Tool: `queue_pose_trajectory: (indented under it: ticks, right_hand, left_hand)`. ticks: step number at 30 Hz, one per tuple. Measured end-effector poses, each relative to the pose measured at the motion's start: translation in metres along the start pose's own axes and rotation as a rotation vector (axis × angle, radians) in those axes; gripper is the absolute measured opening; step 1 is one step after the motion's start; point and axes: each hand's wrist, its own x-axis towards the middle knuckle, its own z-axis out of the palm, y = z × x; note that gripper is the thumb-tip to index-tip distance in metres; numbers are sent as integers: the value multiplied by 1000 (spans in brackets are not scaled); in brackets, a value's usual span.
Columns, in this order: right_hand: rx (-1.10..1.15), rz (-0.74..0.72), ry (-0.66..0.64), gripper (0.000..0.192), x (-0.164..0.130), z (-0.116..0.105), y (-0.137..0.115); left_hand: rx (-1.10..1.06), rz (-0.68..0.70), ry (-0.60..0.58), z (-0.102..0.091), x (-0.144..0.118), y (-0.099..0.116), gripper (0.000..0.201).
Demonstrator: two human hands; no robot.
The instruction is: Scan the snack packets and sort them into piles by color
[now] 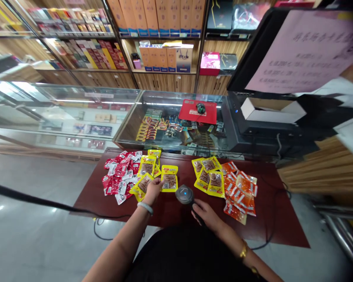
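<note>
My right hand [204, 213] is wrapped round the handle of a black barcode scanner [184, 194], whose head has a small blue light. With fingers pinched at its left edge, my left hand [153, 191] holds a yellow snack packet [169, 179] with brown strips showing through its window. Beneath and beside that hand lie more yellow packets [147, 166], partly covered by it. Another group of yellow packets [215, 181] rests right of the scanner. At the left is a heap of red-and-white packets [120, 176]; orange packets [240, 192] are piled at the right.
The dark red table [91, 196] stands against a glass display counter [129, 117]. A red mouse pad [191, 111] with a mouse, a monitor [253, 51] and an open white box [273, 111] are on the counter. Cables hang near both table ends. Someone's white sleeve [351, 113] shows at right.
</note>
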Motion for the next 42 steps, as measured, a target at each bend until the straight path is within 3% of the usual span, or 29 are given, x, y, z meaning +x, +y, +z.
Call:
queue_pose_trajectory:
  ticks: [7, 16, 19, 21, 23, 26, 29, 31, 33, 35, 37, 42]
  right_hand:
    - [105, -14, 63, 53, -12, -11, 5]
    - [214, -7, 300, 55, -39, -40, 32]
    - [248, 11, 350, 51, -46, -45, 34]
    - [261, 35, 375, 51, -49, -46, 34]
    - [268, 64, 389, 52, -48, -46, 32]
    - [253, 94, 372, 54, -41, -42, 30]
    - [184, 95, 288, 54, -29, -34, 29]
    - [120, 80, 216, 52, -20, -28, 29]
    - [65, 67, 157, 51, -11, -21, 28]
    - [32, 58, 116, 49, -3, -14, 27]
    - [9, 56, 79, 49, 2, -8, 26]
    - [-21, 77, 37, 56, 5, 0, 18]
  left_hand:
    - [-97, 58, -161, 64, -3, 18, 28]
    - [-398, -84, -484, 142, -27, 43, 40]
    - [-437, -107, -577, 159, -32, 55, 46]
    - [-425, -103, -582, 160, -32, 58, 51]
    - [-366, -55, -554, 147, -26, 54, 48]
    - [-164, 55, -373, 102, -14, 37, 37]
    - [216, 88, -3, 38, -7, 18, 30]
    - [514, 17, 294, -1, -8, 8, 40]
    - [720, -78, 466, -31, -11, -1, 55]
    - [851, -154, 479, -50, -16, -7, 65]
    - [946, -192, 412, -62, -20, -12, 63]
    - [999, -220, 289, -72, -25, -20, 57]
